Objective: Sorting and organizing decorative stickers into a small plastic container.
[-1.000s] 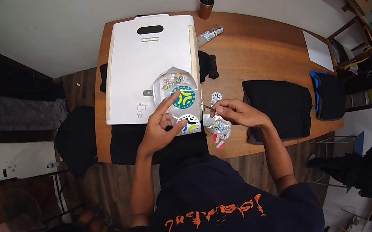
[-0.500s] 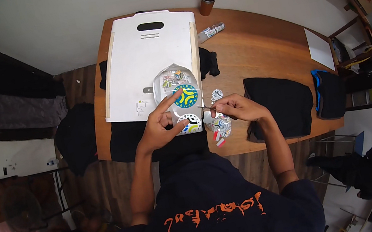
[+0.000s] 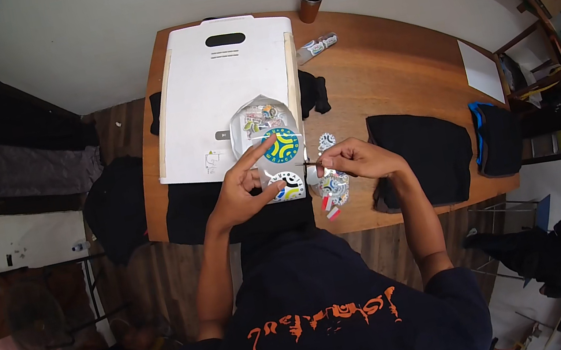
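Note:
My left hand (image 3: 236, 186) holds a strip of round stickers (image 3: 282, 144) over the near right part of a white board. Its fingers lie along the upper blue, green and yellow sticker, and the thumb presses on the lower white one. In my right hand (image 3: 365, 160) is a small pair of dark scissors (image 3: 310, 163), the blades pointing left at the strip's right edge between the two stickers. Beyond the strip lies a clear bag (image 3: 262, 116) with more printed stickers inside. A pile of cut stickers (image 3: 333, 187) rests on the table just below my right hand.
The white board (image 3: 220, 81) lies on black cloth on the wooden table (image 3: 383, 76). Folded black garments (image 3: 422, 158) are at the right, another with blue trim (image 3: 493, 139) beyond. A clear roll or bottle (image 3: 317, 48) and a brown cup with a straw (image 3: 311, 5) stand farther back.
The scissors have shifted slightly left at the strip's edge, and my right hand has moved a little with them. My left hand stays in place on the sticker strip.

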A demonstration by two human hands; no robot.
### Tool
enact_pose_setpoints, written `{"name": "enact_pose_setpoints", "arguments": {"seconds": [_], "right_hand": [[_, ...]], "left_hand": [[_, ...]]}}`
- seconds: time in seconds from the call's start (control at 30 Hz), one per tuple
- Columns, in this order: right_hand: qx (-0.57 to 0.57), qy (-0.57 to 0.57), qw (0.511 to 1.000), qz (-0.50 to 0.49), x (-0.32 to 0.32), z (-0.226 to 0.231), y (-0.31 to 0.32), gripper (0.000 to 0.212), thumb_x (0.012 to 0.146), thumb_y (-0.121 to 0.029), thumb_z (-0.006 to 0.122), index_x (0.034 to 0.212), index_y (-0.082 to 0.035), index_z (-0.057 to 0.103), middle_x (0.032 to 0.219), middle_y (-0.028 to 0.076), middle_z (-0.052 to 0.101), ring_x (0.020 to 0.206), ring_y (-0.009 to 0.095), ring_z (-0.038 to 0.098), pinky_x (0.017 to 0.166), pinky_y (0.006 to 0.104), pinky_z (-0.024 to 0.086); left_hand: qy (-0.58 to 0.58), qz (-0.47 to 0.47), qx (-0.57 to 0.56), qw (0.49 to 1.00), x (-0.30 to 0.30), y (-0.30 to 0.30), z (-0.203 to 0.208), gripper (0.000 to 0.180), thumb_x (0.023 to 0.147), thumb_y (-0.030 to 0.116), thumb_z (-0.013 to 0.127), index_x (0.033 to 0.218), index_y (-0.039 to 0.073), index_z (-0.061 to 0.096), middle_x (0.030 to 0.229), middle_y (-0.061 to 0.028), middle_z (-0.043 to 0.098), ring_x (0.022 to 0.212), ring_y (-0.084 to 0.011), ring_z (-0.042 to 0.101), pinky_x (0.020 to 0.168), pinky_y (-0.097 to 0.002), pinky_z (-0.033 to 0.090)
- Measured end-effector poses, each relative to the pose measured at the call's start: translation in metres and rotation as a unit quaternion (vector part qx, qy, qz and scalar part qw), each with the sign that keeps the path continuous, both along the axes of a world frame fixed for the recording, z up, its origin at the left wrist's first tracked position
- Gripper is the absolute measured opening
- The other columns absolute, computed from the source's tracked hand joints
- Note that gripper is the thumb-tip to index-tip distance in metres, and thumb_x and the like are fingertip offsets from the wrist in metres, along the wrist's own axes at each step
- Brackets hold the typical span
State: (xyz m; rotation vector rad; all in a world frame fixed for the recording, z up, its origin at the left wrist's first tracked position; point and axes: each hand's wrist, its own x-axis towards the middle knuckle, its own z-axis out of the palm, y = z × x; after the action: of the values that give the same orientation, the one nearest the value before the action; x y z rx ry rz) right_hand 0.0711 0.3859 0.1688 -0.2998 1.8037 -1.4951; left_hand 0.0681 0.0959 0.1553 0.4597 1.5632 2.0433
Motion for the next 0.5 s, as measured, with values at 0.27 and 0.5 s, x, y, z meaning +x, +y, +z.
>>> {"name": "enact_pose_setpoints", "arguments": {"seconds": [0.27, 0.5], "right_hand": [[0.013, -0.001, 1.000, 0.028, -0.0032, -0.0002, 0.0012, 0.038, 0.105, -0.032, 0.054, 0.112, 0.002, 0.071, 0.090, 0.002, 0.070, 0.083, 0.006, 0.058, 0.080, 0.0256, 0.048], [0.010, 0.003, 0.999, 0.036, -0.0038, -0.0033, 0.0024, 0.038, 0.105, -0.033, 0.054, 0.111, 0.001, 0.071, 0.088, 0.002, 0.070, 0.081, 0.006, 0.057, 0.077, 0.0254, 0.048]], "left_hand": [[0.022, 0.003, 0.008, 1.000, -0.0011, 0.0027, -0.0052, 0.077, 0.083, -0.013, 0.069, 0.152, 0.002, 0.037, 0.148, -0.0135, 0.043, 0.117, -0.0186, 0.061, 0.090, -0.0272, 0.057], [0.017, -0.003, -0.004, 1.000, -0.0003, 0.0023, -0.0052, 0.077, 0.083, -0.012, 0.071, 0.152, 0.003, 0.038, 0.148, -0.0131, 0.042, 0.117, -0.0187, 0.061, 0.093, -0.0279, 0.056]]}}
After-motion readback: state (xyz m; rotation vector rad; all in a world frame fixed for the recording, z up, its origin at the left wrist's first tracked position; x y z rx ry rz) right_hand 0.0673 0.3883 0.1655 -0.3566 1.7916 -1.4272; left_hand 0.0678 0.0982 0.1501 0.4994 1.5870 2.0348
